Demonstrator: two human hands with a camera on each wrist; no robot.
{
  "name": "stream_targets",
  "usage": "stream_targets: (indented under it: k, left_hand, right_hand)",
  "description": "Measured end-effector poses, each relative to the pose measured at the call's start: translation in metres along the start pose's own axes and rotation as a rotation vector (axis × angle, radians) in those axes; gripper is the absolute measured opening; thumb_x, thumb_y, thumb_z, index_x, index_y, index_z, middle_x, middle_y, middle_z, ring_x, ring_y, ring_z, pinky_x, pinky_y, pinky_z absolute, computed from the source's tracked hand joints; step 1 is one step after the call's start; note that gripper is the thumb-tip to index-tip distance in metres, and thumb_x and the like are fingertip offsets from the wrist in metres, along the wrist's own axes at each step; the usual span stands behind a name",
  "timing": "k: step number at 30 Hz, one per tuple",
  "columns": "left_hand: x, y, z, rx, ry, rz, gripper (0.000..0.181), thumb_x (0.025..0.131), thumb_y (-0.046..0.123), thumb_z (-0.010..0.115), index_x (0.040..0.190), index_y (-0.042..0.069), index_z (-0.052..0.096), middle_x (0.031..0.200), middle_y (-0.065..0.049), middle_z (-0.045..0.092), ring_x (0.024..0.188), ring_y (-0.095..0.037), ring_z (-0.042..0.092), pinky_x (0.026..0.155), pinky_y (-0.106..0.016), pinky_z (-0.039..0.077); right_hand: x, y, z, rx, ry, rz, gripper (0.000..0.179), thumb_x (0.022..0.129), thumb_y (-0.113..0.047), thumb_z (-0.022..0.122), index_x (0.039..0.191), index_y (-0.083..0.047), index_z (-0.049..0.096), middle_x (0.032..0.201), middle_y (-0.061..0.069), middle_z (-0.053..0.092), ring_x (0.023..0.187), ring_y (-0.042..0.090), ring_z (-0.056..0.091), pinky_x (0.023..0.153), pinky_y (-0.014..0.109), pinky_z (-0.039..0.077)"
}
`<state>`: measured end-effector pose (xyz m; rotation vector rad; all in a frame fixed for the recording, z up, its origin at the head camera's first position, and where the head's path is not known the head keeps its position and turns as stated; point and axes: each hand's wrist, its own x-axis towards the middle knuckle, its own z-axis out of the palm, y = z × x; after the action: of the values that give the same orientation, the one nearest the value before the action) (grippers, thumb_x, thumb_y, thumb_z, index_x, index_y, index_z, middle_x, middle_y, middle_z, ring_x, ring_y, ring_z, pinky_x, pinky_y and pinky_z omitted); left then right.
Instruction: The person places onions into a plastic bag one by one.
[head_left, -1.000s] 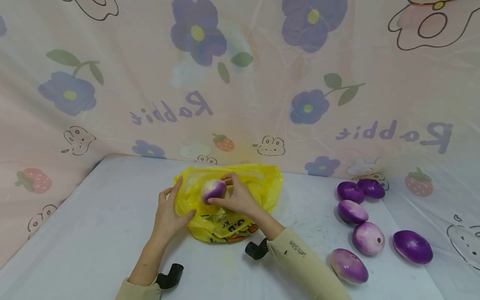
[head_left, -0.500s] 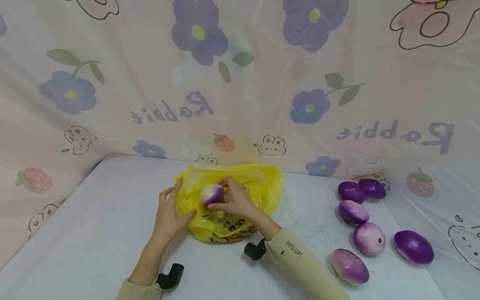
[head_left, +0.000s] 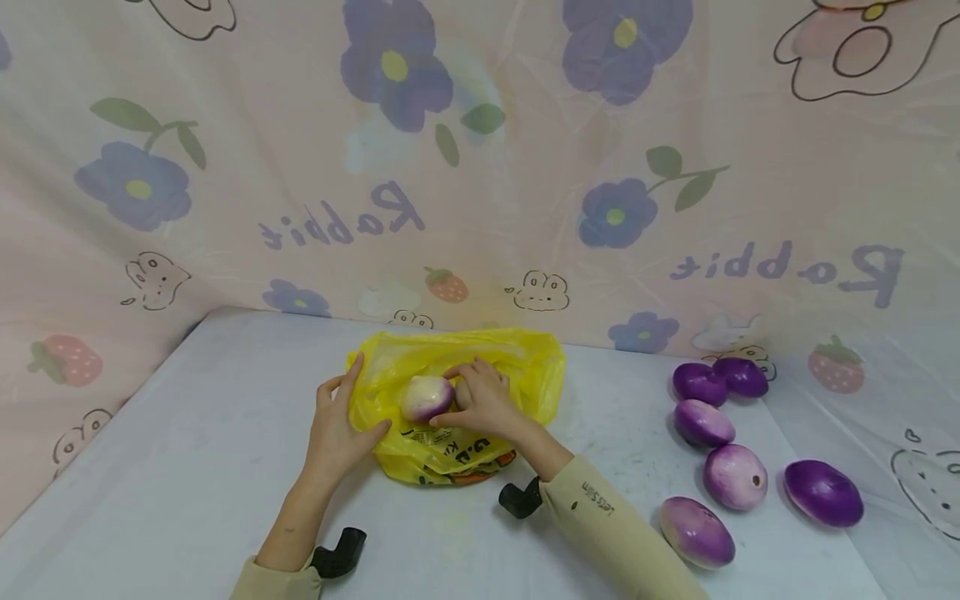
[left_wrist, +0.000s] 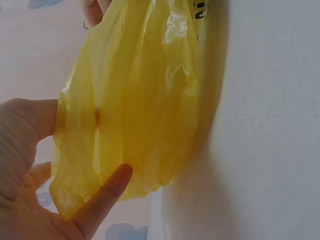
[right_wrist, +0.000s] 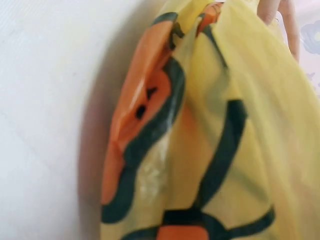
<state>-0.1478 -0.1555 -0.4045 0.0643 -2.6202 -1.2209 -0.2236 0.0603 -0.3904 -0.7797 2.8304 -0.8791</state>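
A yellow plastic bag lies mouth up at the table's middle. My left hand rests around its left side, fingers fairly straight and spread; the left wrist view shows the thumb against the outside of the bag, with another finger partly behind the plastic. Inside the bag's mouth is a white-and-purple onion. My right hand holds its right side with thumb and bent fingers. Only printed plastic and a few fingers at the top corner fill most of the right wrist view; the onion is hidden there.
Several purple onions lie loose at the right of the table, among them a pale one, a dark one by the edge and a striped one near the right sleeve. A flower-printed curtain hangs behind.
My right hand has moved slightly down and to the right in the bag's mouth. The onion there has turned, showing more of its white side. My left hand has stayed in place.
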Motion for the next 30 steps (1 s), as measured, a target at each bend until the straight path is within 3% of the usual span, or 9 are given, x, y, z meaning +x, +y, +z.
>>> stream_targets:
  k: [8,15,23,30]
  left_hand:
    - [0.0,-0.001,0.001,0.004,0.0,0.004,0.093,0.076,0.012,0.074,0.153,0.017,0.023,0.14,-0.031,0.028,0.116,-0.052,0.046,0.094,-0.062,0.042]
    - [0.0,0.0,-0.001,0.02,-0.012,0.0,0.093,0.077,0.013,0.074,0.154,0.017,0.021,0.141,-0.032,0.027,0.118,-0.052,0.044,0.095,-0.063,0.041]
    - [-0.001,0.003,-0.004,0.0,-0.045,-0.043,0.093,0.079,0.013,0.072,0.155,0.019,0.018,0.144,-0.03,0.024,0.121,-0.051,0.041,0.099,-0.063,0.038]
    - [0.0,0.004,-0.007,0.005,-0.045,-0.032,0.095,0.078,0.013,0.073,0.155,0.018,0.017,0.143,-0.031,0.023,0.122,-0.053,0.04,0.099,-0.064,0.038]
  right_hand:
    - [0.001,-0.002,-0.005,0.033,-0.001,0.025,0.069,0.073,-0.047,0.079,0.126,-0.01,0.056,0.13,0.011,0.053,0.125,0.029,0.044,0.106,0.053,0.025]
    - [-0.001,-0.001,-0.011,0.132,0.032,0.05,0.068,0.076,-0.043,0.078,0.13,-0.011,0.053,0.136,0.009,0.052,0.129,0.03,0.043,0.11,0.052,0.027]
    - [-0.007,0.003,-0.02,0.261,0.087,0.053,0.065,0.078,-0.037,0.076,0.132,-0.01,0.053,0.138,0.01,0.051,0.129,0.033,0.046,0.107,0.049,0.037]
    - [-0.012,0.007,-0.035,0.327,0.127,0.038,0.062,0.081,-0.033,0.075,0.133,-0.008,0.052,0.137,0.011,0.051,0.128,0.033,0.046,0.106,0.049,0.039]
